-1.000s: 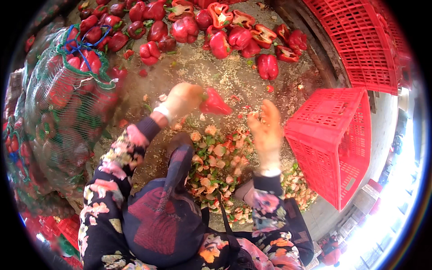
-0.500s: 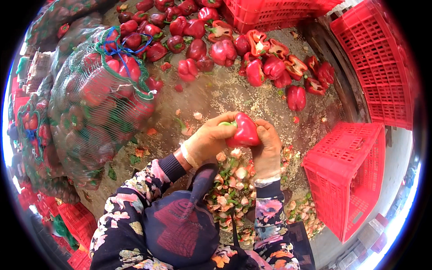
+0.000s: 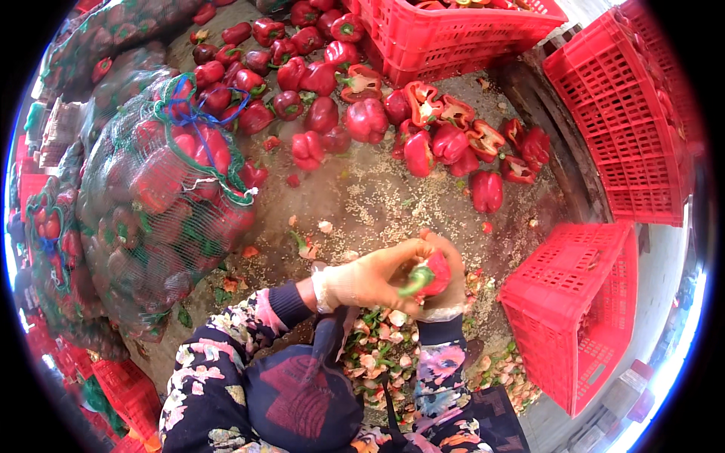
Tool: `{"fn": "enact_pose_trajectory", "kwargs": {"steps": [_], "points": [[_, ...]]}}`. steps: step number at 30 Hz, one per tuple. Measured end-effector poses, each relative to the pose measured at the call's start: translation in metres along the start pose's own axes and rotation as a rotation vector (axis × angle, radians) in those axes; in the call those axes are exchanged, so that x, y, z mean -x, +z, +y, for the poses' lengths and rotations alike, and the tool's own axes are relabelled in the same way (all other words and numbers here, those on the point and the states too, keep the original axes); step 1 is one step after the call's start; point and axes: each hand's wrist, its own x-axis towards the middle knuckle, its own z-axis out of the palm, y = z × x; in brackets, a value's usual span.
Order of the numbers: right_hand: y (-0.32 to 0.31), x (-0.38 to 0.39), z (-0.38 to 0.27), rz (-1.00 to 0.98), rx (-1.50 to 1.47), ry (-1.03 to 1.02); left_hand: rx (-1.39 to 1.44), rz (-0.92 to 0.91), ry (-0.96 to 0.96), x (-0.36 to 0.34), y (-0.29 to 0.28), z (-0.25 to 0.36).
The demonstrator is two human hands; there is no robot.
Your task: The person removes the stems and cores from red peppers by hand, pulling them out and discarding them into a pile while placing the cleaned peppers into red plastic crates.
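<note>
Pepper (image 3: 439,273) is btwn both hands, in front of the wearer & above the floor (image 3: 355,192); red, partly hidden, w/ green stem (image 3: 416,281) pointing twd the L side & body. Prob. light & hollow, walls stiff but crisp: shd take a firm grip, cd crack or bruise if squeezed hard. Skin likely smooth, so a bit slippery, esp. if wet. Best hold: palm round the fat sides; stem is a small, tougher handle, tho it may snap.

R hand (image 3: 451,260), looks gloved, is cupped round the pepper's far side, fingers curled, clamped on it. L hand (image 3: 370,275), same glove, has thumb & fingers apart about the stem end, fingertips reaching across twd the R hand; whether they press on the pepper, can't tell, contact's hidden.

Nearby: scraps (image 3: 377,355) heaped below the hands; loose peppers (image 3: 367,121), some cut open, farther off; net sack (image 3: 124,226) to L; red crate (image 3: 540,313) to R.
</note>
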Motion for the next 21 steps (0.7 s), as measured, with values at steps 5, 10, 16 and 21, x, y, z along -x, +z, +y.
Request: {"fn": "enact_pose_trajectory", "kwargs": {"steps": [5, 10, 16, 21], "points": [[-0.006, -0.011, 0.012, -0.12, 0.328, -0.375, -0.157, 0.11, 0.165, -0.004, -0.008, -0.004], [0.034, -0.02, -0.006, -0.009, -0.008, 0.059, -0.36, 0.233, 0.247, 0.0, -0.006, 0.0], [0.014, -0.048, -0.013, -0.244, 0.072, 0.212, -0.044, -0.013, 0.02, 0.003, -0.025, -0.009], [0.01, -0.067, -0.026, 0.189, 0.409, -0.145, -0.08, -0.819, -0.147, 0.008, -0.032, 0.001]]}}
